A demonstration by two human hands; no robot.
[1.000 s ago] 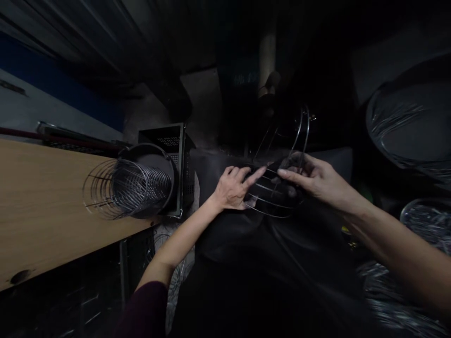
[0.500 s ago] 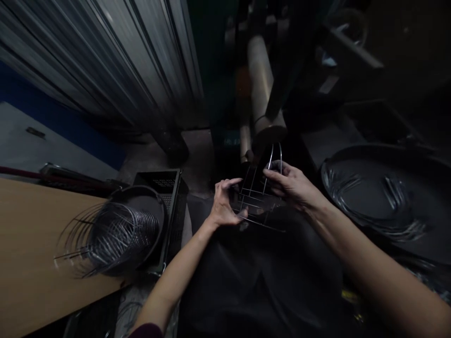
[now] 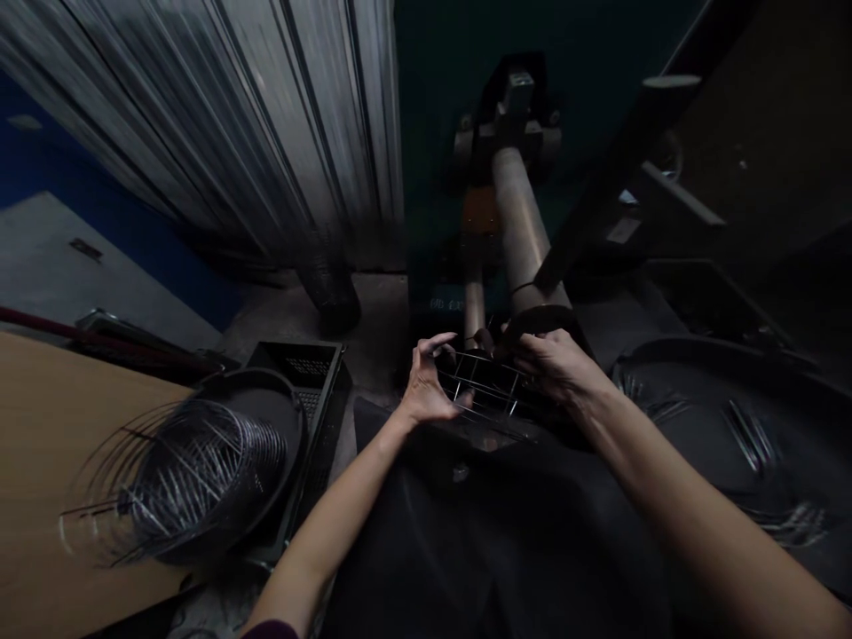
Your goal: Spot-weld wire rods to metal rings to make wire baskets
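Observation:
My left hand (image 3: 427, 386) holds the left side of a small wire frame (image 3: 485, 382), with the thumb below and the fingers above. The frame's thin crossed wires span the gap between my two hands. My right hand (image 3: 556, 364) is closed at the frame's right side, right under the end of a thick metal cylinder (image 3: 525, 222). Half a second ago a U-shaped wire stood up from these fingers; now it is hidden by the hand and the dark. A thinner rod (image 3: 474, 306) ends just above the frame.
On the left, a round black tub (image 3: 293, 444) holds a coil of many wire rings (image 3: 200, 470), beside a dark plastic crate (image 3: 326, 373) and a wooden board (image 3: 40, 461). At right, a wide dark basin (image 3: 692, 355) holds bent wires (image 3: 749, 435). Corrugated metal sheeting (image 3: 266, 106) stands behind.
My view has shifted, so the machine shows lower and more fully. My right hand has brought the U-shaped wire up beneath the cylinder's end. The wire frame has tilted; my left hand keeps its hold.

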